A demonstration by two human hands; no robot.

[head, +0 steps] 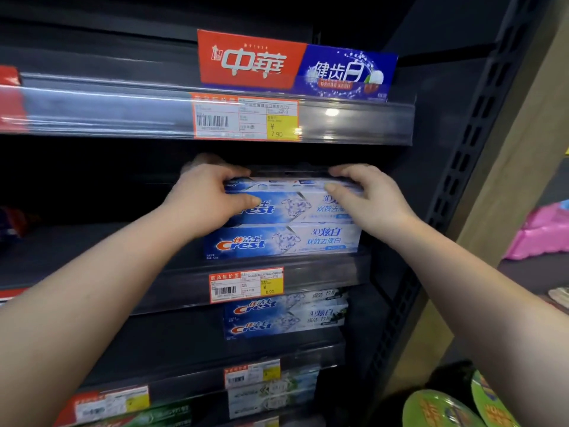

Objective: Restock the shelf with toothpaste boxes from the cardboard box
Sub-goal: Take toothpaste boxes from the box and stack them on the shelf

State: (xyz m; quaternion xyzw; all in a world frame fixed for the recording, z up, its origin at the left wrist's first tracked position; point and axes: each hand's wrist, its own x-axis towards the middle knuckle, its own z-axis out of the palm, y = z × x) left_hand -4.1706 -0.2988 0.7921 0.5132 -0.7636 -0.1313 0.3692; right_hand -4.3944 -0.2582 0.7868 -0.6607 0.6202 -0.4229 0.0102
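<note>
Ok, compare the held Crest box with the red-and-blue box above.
Colour: the Crest box is pale blue and white; the red-and-blue box is half red, half blue.
Hold: the left hand and right hand grip the Crest box's ends; the red-and-blue box is untouched.
The Crest box tops a lower Crest box; the red-and-blue box shows no stack.
Both are long, front-facing cartons.

Glossy printed cardboard toothpaste boxes (295,208); matt dark metal shelf (308,266); clear shiny plastic price strip (107,112).

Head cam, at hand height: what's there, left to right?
Far left, blurred red and blue packs → left hand → top Crest box, gripped at both ends → right hand → perforated shelf upright → pink package.
</note>
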